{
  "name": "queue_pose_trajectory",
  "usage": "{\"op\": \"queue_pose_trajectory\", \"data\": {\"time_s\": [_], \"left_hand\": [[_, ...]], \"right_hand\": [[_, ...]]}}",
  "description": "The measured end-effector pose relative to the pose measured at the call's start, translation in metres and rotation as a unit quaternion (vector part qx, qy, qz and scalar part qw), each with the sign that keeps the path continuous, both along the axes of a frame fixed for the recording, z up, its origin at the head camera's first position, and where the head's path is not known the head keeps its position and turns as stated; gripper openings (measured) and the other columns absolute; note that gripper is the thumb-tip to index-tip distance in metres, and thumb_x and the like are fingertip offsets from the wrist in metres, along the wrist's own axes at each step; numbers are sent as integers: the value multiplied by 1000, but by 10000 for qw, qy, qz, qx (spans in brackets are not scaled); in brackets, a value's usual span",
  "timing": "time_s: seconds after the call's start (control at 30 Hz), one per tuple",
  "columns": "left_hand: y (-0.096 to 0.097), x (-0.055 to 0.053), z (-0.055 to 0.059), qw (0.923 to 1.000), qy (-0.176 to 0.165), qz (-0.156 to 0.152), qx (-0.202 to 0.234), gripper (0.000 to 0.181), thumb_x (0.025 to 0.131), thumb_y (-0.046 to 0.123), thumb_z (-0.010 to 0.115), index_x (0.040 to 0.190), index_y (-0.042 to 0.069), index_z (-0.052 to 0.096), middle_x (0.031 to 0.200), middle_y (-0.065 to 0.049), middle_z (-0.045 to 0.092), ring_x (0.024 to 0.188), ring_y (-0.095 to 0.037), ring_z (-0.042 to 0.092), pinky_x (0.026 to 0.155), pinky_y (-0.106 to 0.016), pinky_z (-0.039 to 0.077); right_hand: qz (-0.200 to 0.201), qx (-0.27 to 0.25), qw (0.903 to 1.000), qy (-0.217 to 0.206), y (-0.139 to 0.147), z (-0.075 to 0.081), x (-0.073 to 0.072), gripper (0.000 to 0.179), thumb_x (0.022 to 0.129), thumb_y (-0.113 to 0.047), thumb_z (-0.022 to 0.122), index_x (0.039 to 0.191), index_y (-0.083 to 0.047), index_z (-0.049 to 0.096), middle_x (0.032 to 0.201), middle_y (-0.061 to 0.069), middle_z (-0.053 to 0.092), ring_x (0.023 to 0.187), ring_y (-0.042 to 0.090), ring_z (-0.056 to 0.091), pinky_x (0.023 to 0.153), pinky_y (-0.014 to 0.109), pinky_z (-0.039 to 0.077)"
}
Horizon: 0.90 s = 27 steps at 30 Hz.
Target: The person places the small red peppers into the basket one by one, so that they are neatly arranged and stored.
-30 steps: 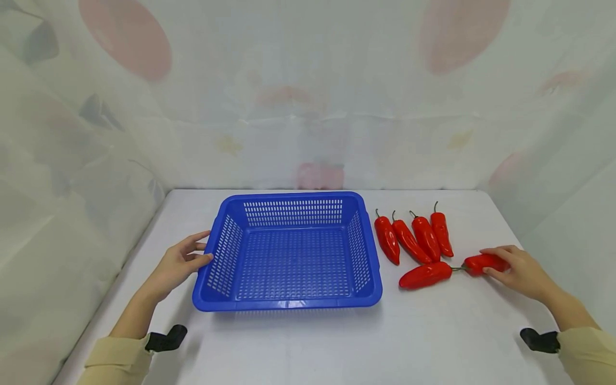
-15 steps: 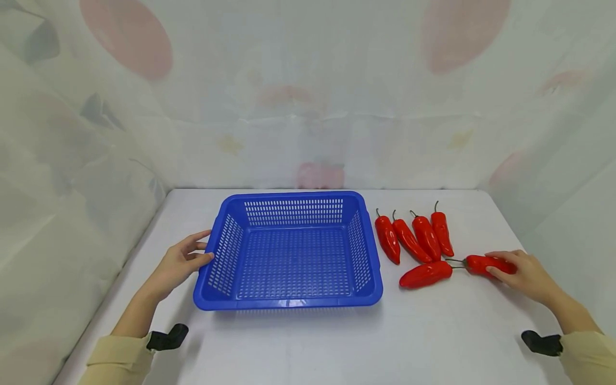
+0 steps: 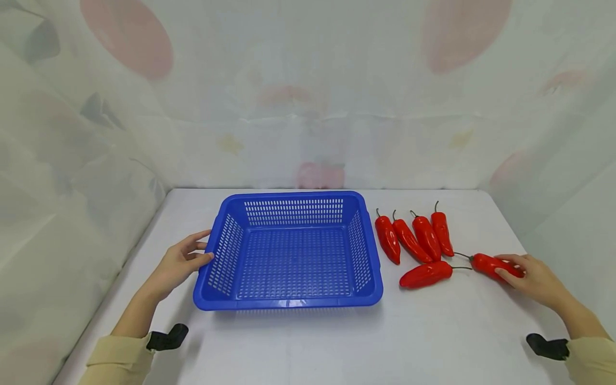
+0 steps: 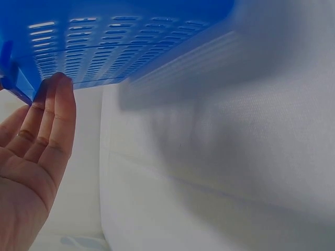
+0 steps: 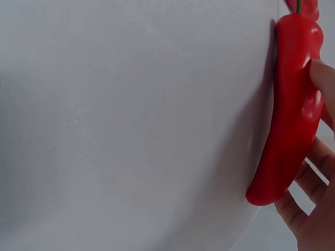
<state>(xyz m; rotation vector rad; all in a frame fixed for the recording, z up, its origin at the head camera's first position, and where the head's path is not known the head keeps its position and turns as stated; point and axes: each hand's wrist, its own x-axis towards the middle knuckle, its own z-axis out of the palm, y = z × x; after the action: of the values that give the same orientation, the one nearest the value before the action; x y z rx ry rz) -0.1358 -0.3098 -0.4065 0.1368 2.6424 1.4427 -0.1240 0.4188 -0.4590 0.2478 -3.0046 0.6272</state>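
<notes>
At the left rim of a blue plastic basket (image 3: 298, 256), my left hand (image 3: 179, 262) grips with the thumb over the rim and the fingers outside. Those fingers (image 4: 63, 112) lie against the slotted side wall in the left wrist view. My right hand (image 3: 536, 280) holds a red chili pepper (image 3: 491, 264) between thumb and fingers, its green stem pointing left. The right wrist view shows the thumb (image 5: 323, 78) on the pepper's side, with other fingers around behind it. Left of it lies another red chili pepper (image 3: 425, 275) on its side, stem to the right.
Several more red chili peppers (image 3: 387, 239) lie in a row right of the basket, stems toward the back. The white table (image 3: 337, 347) ends at patterned white sheeting (image 3: 385, 107) behind and at both sides.
My right hand has moved to the right with its chili pepper, drawing it away from the front pepper's stem. The left hand and basket have stayed in place.
</notes>
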Motion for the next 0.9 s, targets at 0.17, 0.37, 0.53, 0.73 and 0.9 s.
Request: {"op": "queue_pose_trajectory", "data": {"time_s": [0.17, 0.37, 0.53, 0.73, 0.9], "left_hand": [[0, 0, -1, 10000, 3, 13, 11, 63, 82, 34, 58, 136, 18, 29, 112, -14, 52, 91, -23, 59, 72, -33, 51], [0, 0, -1, 10000, 27, 9, 29, 63, 82, 34, 58, 136, 18, 29, 111, -14, 52, 90, -23, 59, 71, -33, 52], [0, 0, 0, 10000, 33, -2, 56, 63, 82, 33, 58, 136, 18, 29, 111, -14, 52, 90, -22, 59, 71, -32, 52], [0, 0, 0, 10000, 41, 2, 59, 63, 82, 32, 58, 136, 18, 29, 111, -14, 52, 90, -23, 59, 72, -33, 52], [0, 0, -1, 10000, 25, 20, 27, 63, 82, 33, 58, 136, 18, 29, 111, -14, 52, 90, -22, 59, 72, -33, 52]], "right_hand": [[-202, 142, 9996, -167, -1, 0, 0, 43, 79, -27, 63, 105, 4, 52, 85, 22, 51, 73, 31, 48, 51, 42, 47], [-474, 198, 9977, -435, -3, -2, -3, 49, 82, -35, 57, 106, 7, 49, 85, 24, 51, 73, 32, 48, 50, 39, 46], [-639, 153, 9965, -509, -8, -4, -4, 53, 81, -37, 57, 110, 7, 46, 90, 27, 50, 76, 34, 49, 48, 34, 48], [-792, 53, 9948, -633, -14, -6, -7, 57, 82, -39, 56, 113, 7, 43, 92, 28, 49, 74, 31, 49, 47, 30, 47], [-851, -14, 9939, -703, -19, -5, -11, 58, 83, -40, 53, 114, 7, 42, 92, 28, 49, 69, 25, 50, 46, 26, 46]]}}
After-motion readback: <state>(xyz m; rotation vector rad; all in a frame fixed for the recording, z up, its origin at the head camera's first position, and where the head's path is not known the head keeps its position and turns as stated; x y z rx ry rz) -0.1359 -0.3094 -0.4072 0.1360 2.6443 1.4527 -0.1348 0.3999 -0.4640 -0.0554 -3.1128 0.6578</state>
